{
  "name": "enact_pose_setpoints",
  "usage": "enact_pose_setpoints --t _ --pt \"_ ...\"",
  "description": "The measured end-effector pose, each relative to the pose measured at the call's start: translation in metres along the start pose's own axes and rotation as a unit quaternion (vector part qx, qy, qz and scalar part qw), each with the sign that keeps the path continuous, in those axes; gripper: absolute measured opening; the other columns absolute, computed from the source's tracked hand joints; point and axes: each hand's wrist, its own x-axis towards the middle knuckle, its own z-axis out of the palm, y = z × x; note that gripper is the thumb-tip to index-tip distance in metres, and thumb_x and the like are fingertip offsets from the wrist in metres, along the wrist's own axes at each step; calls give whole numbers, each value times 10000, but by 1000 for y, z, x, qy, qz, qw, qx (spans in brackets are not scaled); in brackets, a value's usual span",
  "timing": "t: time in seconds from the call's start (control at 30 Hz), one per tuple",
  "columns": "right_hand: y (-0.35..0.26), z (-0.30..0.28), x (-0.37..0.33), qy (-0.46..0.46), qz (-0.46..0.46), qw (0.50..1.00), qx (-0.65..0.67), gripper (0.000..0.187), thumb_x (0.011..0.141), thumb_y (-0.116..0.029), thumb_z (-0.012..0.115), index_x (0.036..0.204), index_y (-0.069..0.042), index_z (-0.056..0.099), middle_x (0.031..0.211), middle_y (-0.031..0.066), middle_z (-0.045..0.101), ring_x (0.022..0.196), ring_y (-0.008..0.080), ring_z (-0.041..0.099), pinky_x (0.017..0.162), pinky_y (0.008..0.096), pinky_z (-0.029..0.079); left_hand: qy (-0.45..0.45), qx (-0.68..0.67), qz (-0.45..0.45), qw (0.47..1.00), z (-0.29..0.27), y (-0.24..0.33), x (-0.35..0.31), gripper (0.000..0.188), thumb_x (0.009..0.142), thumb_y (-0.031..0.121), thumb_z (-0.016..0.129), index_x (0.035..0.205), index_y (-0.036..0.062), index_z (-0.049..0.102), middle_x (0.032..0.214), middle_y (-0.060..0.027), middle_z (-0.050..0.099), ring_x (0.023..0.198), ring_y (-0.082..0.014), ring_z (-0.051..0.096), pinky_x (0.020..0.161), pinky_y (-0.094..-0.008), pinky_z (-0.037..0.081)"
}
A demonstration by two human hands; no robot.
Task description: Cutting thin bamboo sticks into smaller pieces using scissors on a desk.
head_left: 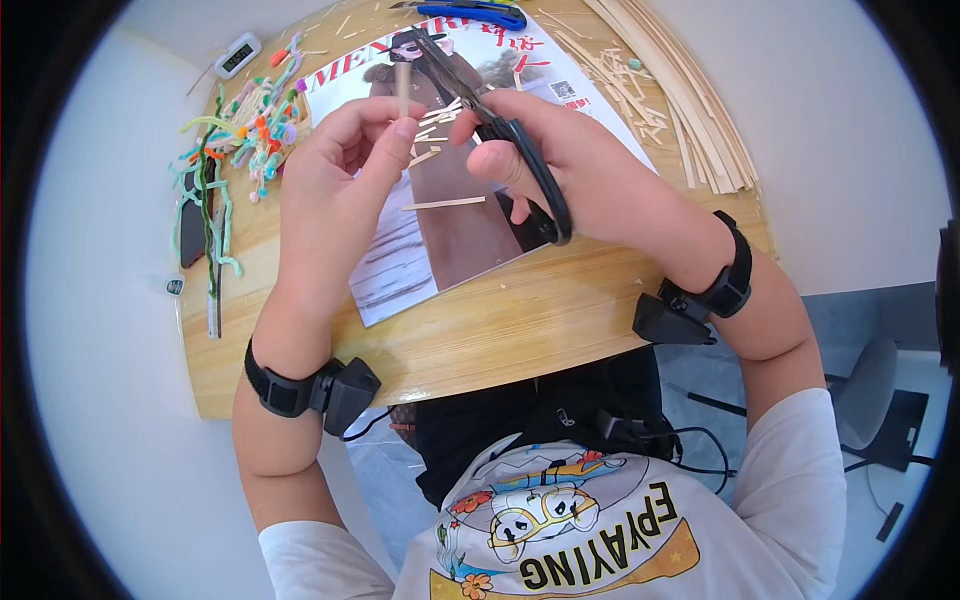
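Observation:
My left hand pinches a thin wooden strip upright between thumb and fingers, above a magazine. Close on its right, my right hand is closed round the black handles of a pair of scissors. The blades point up and to the left, past the strip's upper end, and look apart from it. Under the hands, several short cut wood pieces are scattered on the magazine cover. One longer wood piece lies by itself nearer to me.
Long wooden strips are stacked along the table's right side, with loose offcuts beside them. A blue utility knife lies at the far edge. Colourful fuzzy craft stems are heaped at the left, near a small white digital clock.

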Motion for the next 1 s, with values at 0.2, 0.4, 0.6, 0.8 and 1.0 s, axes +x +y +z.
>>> enact_pose_setpoints --t 0.2,0.4,0.6,0.8,1.0 --pt "-1 1 -4 10 -43 999 -24 598 893 -589 603 1207 -82 548 818 -1 545 663 74 559 600 229 456 8 -93 6 996 6 4 -1 196 955 164 626 1045 -10 644 845 -25 662 782 -75 616 720 -215 506" --pt "-2 5 -8 3 -111 990 -85 533 911 -492 648 1234 -82 545 812 -11 522 731 74 526 652 225 433 1 -71 24 997 6 4 -2 202 958 174 630 993 -20 675 860 -35 671 796 -83 624 739 -221 511" --pt "5 5 1 48 -76 992 83 389 906 -149 672 1248 -65 506 852 -21 548 772 59 528 704 221 438 17 -82 37 996 6 10 -3 162 921 125 675 966 -26 707 954 -60 703 814 -87 626 761 -232 515" --pt "7 7 6 86 -133 982 99 368 885 -41 651 1223 -53 507 913 21 605 826 87 594 737 228 487 -55 -153 29 986 10 0 -3 180 917 111 678 1025 -28 713 1005 -82 709 808 -88 631 746 -224 524" --pt "15 11 8 73 -151 978 128 405 889 -46 642 1269 -49 502 917 9 610 734 51 554 605 200 438 -95 -194 7 976 16 7 -7 229 933 88 649 1117 -44 688 1080 -112 687 869 -136 669 799 -252 552"
